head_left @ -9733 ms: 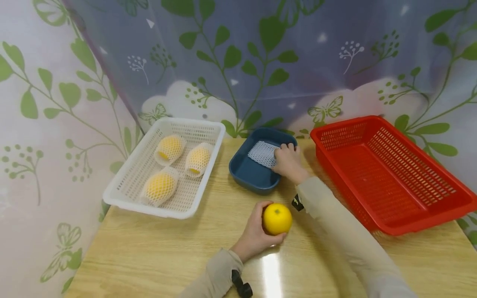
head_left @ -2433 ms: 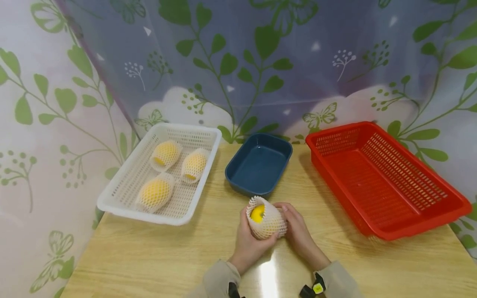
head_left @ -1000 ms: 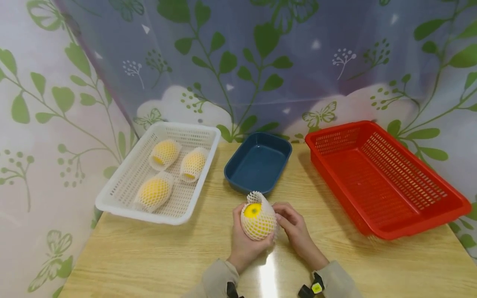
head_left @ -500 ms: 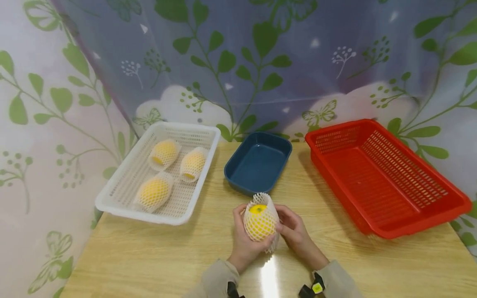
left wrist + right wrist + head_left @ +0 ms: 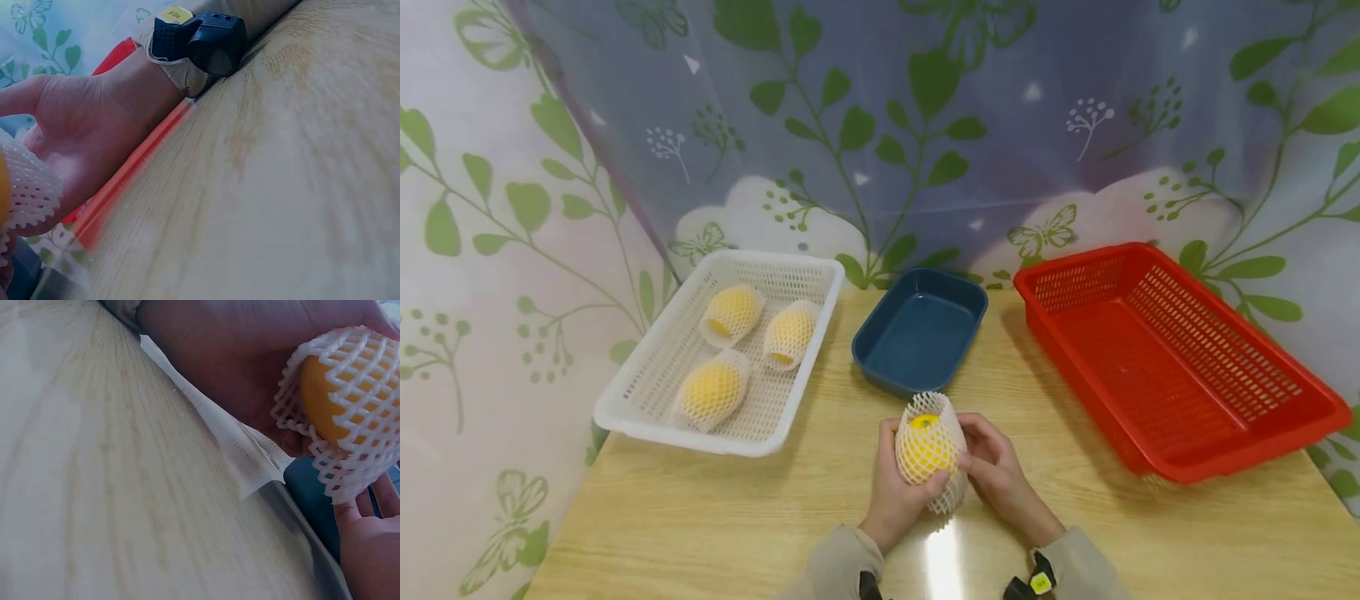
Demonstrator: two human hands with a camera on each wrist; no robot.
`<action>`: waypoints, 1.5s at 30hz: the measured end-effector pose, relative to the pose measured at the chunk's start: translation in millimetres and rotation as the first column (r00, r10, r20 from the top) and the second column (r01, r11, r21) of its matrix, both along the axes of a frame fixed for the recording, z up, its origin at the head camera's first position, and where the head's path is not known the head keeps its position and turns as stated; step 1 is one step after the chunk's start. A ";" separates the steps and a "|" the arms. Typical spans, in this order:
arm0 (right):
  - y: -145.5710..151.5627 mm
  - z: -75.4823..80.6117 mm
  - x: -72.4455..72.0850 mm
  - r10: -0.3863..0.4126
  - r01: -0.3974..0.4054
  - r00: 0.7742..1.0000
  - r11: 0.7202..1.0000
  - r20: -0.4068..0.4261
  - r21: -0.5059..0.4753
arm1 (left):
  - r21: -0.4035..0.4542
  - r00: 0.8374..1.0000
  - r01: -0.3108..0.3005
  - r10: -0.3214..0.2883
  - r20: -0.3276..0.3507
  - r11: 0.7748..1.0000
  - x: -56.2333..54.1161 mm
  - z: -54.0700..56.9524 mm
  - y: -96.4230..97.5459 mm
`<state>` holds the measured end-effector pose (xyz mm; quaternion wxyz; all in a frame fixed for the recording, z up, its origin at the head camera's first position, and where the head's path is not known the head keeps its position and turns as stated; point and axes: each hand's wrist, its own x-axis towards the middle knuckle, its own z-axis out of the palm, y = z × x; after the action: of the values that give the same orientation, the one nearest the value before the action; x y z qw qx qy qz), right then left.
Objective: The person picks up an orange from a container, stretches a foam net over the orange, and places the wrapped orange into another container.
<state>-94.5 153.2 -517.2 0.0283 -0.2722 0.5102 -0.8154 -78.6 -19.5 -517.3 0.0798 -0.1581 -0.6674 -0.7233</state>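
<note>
A round yellow fruit point(image 5: 924, 422) sits inside a white foam net sleeve point(image 5: 951, 497), its stem end showing at the sleeve's open top. My left hand point(image 5: 897, 493) grips the wrapped fruit from the left, thumb across its front. On the other side my right hand point(image 5: 1004, 483) pinches the sleeve's edge between thumb and fingers. The right wrist view shows a bare patch of the fruit point(image 5: 317, 400) where the net point(image 5: 365, 406) stands apart. Part of the sleeve hangs loose below the fruit.
At the left a white basket point(image 5: 688, 437) holds three net-wrapped yellow fruits point(image 5: 713, 390). A dark blue tray point(image 5: 919, 337) lies just beyond the hands. To the right stands a red basket point(image 5: 1157, 383). A patterned cloth point(image 5: 880, 108) backs the wooden table point(image 5: 715, 508).
The foam net has left the blue tray and now surrounds the fruit. Over the last second the sleeve has been drawn further round it, and the fruit has shifted slightly right.
</note>
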 end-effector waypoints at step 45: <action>-2.2 47.7 9.2 -0.028 0.040 0.996 0.990 0.086 -0.136 | -0.016 0.954 0.116 -0.107 0.279 0.993 2.4 90.7 -24.3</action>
<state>-85.3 151.0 -469.6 0.0170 -0.2301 0.4559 -0.8596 -76.3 -43.8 -426.6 -0.0580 -0.0937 -0.6737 -0.7307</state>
